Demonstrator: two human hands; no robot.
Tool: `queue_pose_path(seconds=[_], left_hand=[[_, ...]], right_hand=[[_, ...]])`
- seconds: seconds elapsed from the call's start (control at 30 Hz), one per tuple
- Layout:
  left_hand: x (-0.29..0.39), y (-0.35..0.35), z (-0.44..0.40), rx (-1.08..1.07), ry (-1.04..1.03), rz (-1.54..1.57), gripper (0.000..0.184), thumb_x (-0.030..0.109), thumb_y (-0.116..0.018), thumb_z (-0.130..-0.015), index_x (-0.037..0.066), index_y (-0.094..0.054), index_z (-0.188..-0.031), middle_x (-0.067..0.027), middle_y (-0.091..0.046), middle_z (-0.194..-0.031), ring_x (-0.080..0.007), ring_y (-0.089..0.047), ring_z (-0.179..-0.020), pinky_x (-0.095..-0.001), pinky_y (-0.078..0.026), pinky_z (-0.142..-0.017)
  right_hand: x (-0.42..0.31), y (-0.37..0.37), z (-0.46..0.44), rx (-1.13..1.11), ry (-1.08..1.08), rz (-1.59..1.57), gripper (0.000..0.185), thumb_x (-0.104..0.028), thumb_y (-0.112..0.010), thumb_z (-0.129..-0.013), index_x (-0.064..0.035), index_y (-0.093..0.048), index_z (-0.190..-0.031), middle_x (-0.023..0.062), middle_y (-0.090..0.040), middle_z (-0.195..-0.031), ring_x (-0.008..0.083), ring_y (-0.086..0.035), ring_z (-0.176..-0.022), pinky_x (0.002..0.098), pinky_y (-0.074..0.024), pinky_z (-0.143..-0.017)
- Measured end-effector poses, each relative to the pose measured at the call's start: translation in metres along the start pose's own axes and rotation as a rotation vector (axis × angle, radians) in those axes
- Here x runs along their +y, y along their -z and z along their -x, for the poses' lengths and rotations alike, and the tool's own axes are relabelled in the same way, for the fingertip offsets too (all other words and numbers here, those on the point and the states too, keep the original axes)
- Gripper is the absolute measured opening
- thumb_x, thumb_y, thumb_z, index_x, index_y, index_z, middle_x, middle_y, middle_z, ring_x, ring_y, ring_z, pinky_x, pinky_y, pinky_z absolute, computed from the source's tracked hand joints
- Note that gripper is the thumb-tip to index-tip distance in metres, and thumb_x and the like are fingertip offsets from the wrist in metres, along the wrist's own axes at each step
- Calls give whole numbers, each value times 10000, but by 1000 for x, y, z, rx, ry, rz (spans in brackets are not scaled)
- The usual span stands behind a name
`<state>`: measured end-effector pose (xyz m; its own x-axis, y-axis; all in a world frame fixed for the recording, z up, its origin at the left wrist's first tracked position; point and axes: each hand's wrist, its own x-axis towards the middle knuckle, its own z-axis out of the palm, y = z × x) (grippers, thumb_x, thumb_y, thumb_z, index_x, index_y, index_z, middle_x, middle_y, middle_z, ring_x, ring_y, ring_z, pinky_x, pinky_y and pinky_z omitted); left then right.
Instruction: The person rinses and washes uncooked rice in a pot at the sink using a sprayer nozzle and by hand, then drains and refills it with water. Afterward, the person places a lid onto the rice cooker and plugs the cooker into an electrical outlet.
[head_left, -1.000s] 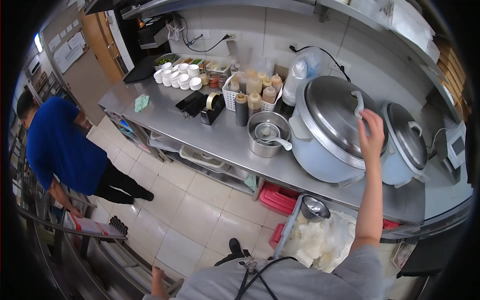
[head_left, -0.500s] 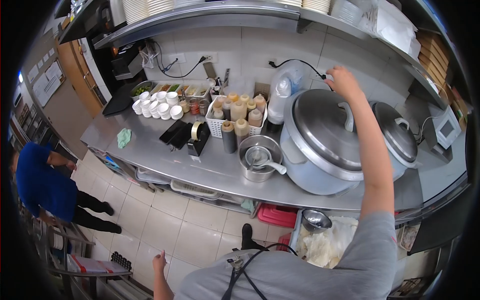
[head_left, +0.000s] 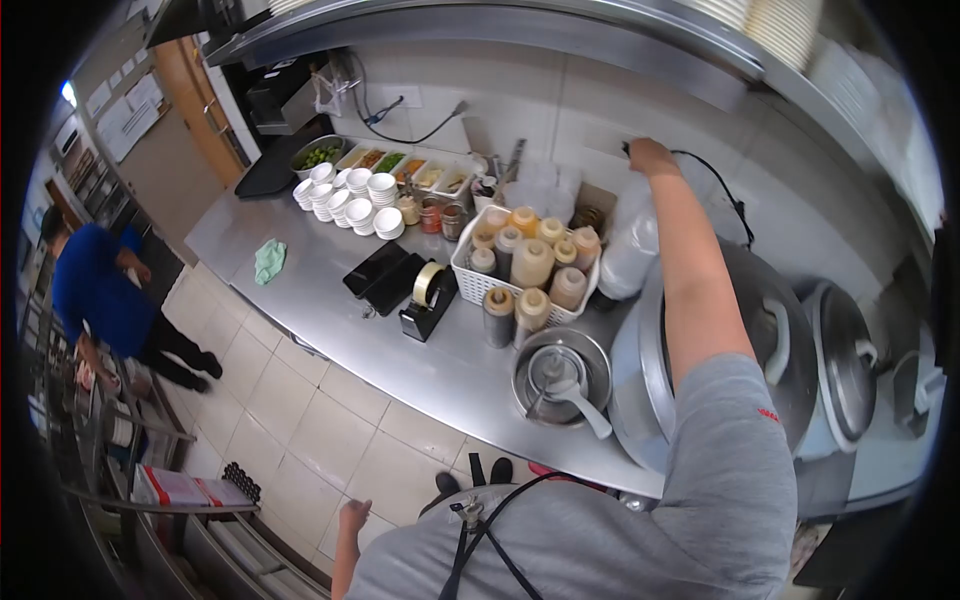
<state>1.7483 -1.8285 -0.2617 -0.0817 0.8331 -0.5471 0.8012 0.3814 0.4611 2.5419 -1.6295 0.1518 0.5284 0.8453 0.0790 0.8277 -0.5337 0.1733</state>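
Observation:
My right hand (head_left: 652,158) reaches up to the tiled wall, its fingers closed round a black power plug (head_left: 628,148), mostly hidden by the hand. The plug's black cord (head_left: 715,172) runs right and droops behind a big lidded pot (head_left: 770,340). My right forearm passes over this pot. Below the hand stands a clear plastic-wrapped stack (head_left: 632,240). Low at my side hangs my left hand (head_left: 354,516), above the floor, thumb apart from the fingers, with nothing visible in it.
A white basket (head_left: 480,285) of squeeze bottles, a steel bowl (head_left: 520,375) with a handled strainer, a tape dispenser (head_left: 430,310) and stacked white cups (head_left: 350,205) stand on the counter. A second lidded pot (head_left: 845,360) is at right. A person in blue (head_left: 100,290) stands at left.
My right hand has moved left along the cord to its plug at the wall. The cord's other end now hangs to the right. My view has shifted left along the counter.

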Motion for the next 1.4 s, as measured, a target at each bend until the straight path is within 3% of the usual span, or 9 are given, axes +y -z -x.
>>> queue_pose_path(seconds=[0.1,0.2,0.4,0.5,0.6,0.8,1.07,1.27,1.4], left_hand=[[5,13,39,-116,55,-235,415,394,-573,-754,2,-612,-621,-131,-616,-618,-223,-612,-585,-352,-480,-601],[-113,-39,-9,-115,-116,-555,446,401,-550,-763,2,-607,-574,-149,-620,-646,-215,-611,-572,-352,-480,-621],[-94,-3,-51,-165,-124,-502,407,366,-546,-783,-3,-604,-623,-153,-620,-656,-207,-598,-519,-363,-482,-530],[-58,23,-74,-155,317,79,333,311,-560,-796,-11,-587,-716,-146,-610,-641,-201,-577,-475,-342,-455,-416],[2,52,-76,-141,77,74,261,237,-576,-794,-21,-544,-818,-124,-600,-623,-185,-555,-430,-298,-429,-354],[72,58,-99,-163,-15,-57,257,249,-587,-799,-5,-549,-805,-111,-604,-613,-171,-566,-439,-278,-425,-353],[80,45,-70,-163,2,-35,270,249,-601,-778,-19,-575,-767,-110,-611,-612,-163,-578,-453,-274,-450,-376],[44,41,-46,-218,58,-130,294,274,-605,-776,-9,-567,-709,-102,-597,-585,-174,-561,-437,-303,-450,-384],[-18,25,-61,-108,237,12,316,303,-629,-760,23,-557,-633,-87,-574,-544,-180,-543,-447,-312,-443,-447]], right_hand=[[6,-36,-46,-137,-114,-46,387,-168,-684,-670,-17,-592,-1014,170,-573,-1063,316,-550,-989,392,-458,-825],[9,-53,-49,45,-75,-5,343,-191,-640,-719,-28,-596,-1017,160,-584,-1048,305,-554,-988,398,-457,-821],[43,36,-33,618,-216,-89,312,-312,-543,-795,-23,-602,-899,125,-623,-936,260,-596,-887,367,-464,-779],[145,42,-15,592,-228,-312,359,-354,-546,-769,-15,-626,-857,152,-634,-867,247,-621,-825,343,-485,-746],[211,27,22,245,-523,-703,331,-288,-555,-731,-17,-582,-542,96,-564,-496,188,-539,-415,322,-452,-440],[222,-78,67,-62,-603,-629,244,-204,-558,-711,34,-607,-721,134,-595,-577,217,-597,-501,325,-486,-470],[213,-99,40,71,-702,-515,263,-246,-549,-761,5,-613,-715,121,-616,-611,200,-597,-501,311,-472,-460],[200,-91,37,22,-684,-195,345,-227,-422,-798,-25,-602,-1012,178,-563,-1091,331,-524,-1042,408,-422,-873],[197,-94,31,19,-639,-154,395,-265,-372,-831,-80,-519,-1147,178,-513,-1169,349,-486,-1086,420,-394,-903]])
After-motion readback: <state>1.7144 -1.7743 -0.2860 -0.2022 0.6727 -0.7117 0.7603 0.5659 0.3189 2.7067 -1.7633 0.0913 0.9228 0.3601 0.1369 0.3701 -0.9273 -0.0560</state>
